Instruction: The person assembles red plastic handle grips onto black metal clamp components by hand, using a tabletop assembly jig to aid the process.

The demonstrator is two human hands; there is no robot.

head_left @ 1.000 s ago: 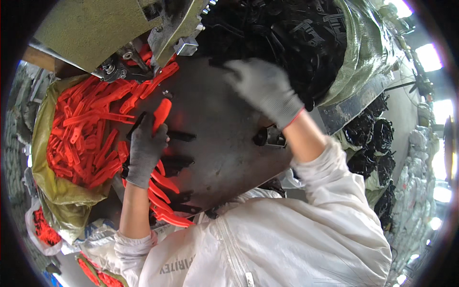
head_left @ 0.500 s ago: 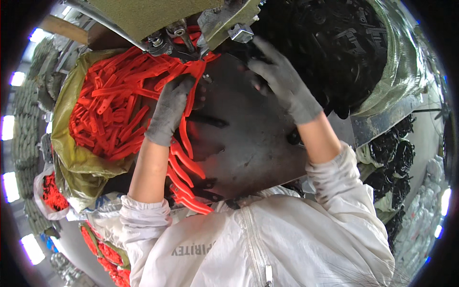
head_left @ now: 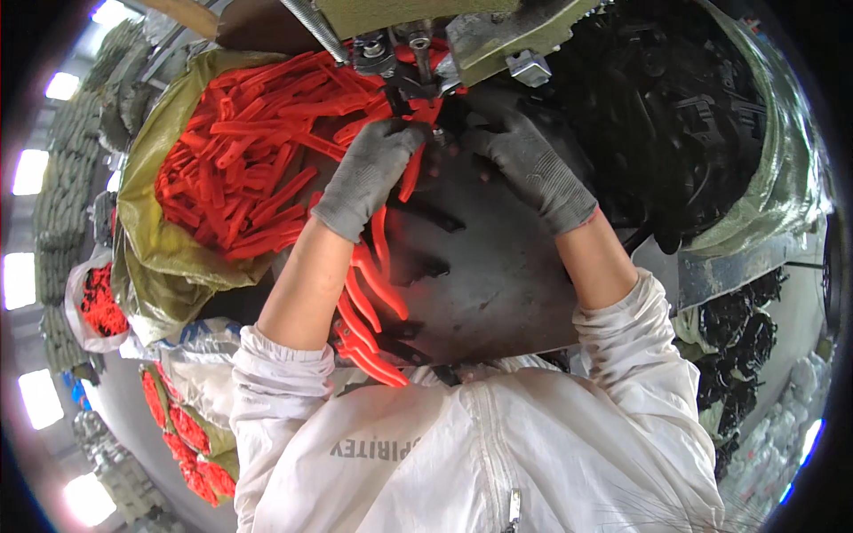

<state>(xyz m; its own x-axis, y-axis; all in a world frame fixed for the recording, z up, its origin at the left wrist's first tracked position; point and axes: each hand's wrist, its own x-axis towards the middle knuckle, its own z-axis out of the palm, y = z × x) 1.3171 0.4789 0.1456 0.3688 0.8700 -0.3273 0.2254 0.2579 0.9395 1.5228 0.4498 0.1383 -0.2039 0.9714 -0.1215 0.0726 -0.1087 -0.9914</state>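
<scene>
My left hand (head_left: 378, 169), in a grey knit glove, is closed around a curved red plastic handle (head_left: 410, 178) just below a machine head (head_left: 418, 67). Part of that handle is hidden behind the fingers. Across from it, my right hand (head_left: 526, 160), gloved alike, has its fingers curled in toward the same spot; dark shadow there hides what they hold, if anything. Several red handles with dark ends (head_left: 378, 289) lie in a fanned row along the left edge of the dark metal table (head_left: 498, 275), close to my left forearm.
A yellow-green sack (head_left: 142, 218) full of loose red handles (head_left: 235, 160) stands at the left. On the right, another sack (head_left: 782, 169) holds many black parts (head_left: 675, 133). The machine's metal block (head_left: 529, 69) overhangs the table above my right hand.
My right hand has come in from the black parts toward the machine head and its fingers have curled. My left hand stays at the red handle. The whole view has shifted somewhat.
</scene>
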